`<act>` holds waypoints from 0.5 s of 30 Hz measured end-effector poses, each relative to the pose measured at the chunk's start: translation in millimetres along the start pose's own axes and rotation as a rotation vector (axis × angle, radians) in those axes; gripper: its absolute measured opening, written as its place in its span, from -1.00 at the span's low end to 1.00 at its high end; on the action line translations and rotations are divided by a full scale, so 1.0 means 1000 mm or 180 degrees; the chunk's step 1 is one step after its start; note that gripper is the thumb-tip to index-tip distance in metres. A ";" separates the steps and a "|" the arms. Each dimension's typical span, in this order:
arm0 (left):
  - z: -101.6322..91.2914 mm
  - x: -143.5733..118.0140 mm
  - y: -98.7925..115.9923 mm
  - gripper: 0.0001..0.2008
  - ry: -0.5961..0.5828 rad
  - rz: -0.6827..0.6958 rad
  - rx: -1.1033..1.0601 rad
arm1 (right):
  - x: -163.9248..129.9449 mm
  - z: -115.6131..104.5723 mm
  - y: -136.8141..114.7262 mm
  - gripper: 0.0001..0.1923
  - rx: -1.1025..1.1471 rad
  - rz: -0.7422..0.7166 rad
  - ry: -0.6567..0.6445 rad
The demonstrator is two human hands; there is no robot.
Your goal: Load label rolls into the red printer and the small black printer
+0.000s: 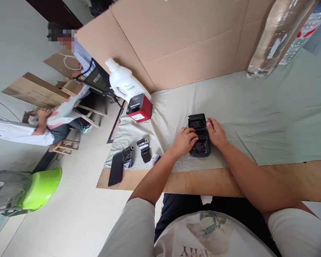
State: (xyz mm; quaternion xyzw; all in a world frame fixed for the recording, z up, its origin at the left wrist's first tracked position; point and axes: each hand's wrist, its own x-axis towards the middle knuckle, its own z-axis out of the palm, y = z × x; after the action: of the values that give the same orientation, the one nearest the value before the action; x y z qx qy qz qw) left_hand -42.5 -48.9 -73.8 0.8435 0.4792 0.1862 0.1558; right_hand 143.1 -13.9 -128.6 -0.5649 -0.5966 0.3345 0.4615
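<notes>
Table (pixel 283 178) wooden, mostly under a pale green cloth (pixel 270 117); brown cardboard sheet (pixel 182 39) stands along the far edge as a back wall; red and black printer (pixel 139 107) near the far left corner of the cloth, white jug (pixel 124 82) touching it just behind; clear plastic bottles (pixel 278 35) lean at the far right against the cardboard; near the left edge, a black phone (pixel 115 169) lies flat, half off the cloth, a foil-wrapped roll (pixel 127 157) just beside it, a second wrapped roll (pixel 144 149) next to that, a small white roll (pixel 155 159) partly hidden by the left forearm; nothing lies between the hands and the black printer.

Black printer (pixel 199 135) sits on the cloth toward the near edge, about mid-table, well apart from the red one; small, boxy, dark plastic, lid flipped open away from the person, inner bay showing something dark and glossy, detail too small to tell.

Left hand (pixel 184 141) on the printer's left side, fingers curled narrow over the open bay, touching it; right hand (pixel 216 131) on the right side, fingers together, tips at the hinge area, thumb along the body; both hands clasp the device.

Off the table to the left: two other people seated by wooden boards, green basin (pixel 41 187) and a fan (pixel 2 189) on the floor.
</notes>
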 end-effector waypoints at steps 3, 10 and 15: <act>0.009 -0.011 -0.001 -0.84 0.0580 -0.0121 -0.0244 | 0.000 -0.003 -0.007 -0.29 0.1137 0.0202 -0.0291; 0.039 -0.037 -0.009 -0.26 0.1597 -0.0536 -0.1019 | 0.002 -0.007 -0.015 -0.42 0.1129 0.0368 -0.0514; 0.046 -0.039 -0.019 -0.22 0.0981 -0.0824 -0.1420 | -0.003 -0.017 -0.031 -0.48 -0.0850 0.0452 -0.0481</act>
State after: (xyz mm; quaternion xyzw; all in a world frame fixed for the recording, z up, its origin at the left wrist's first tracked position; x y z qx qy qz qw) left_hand -53.4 -77.7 -129.3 0.6821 0.5481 0.3912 0.2852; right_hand 147.3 -22.7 -95.1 -0.6352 -0.6273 0.3257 0.3113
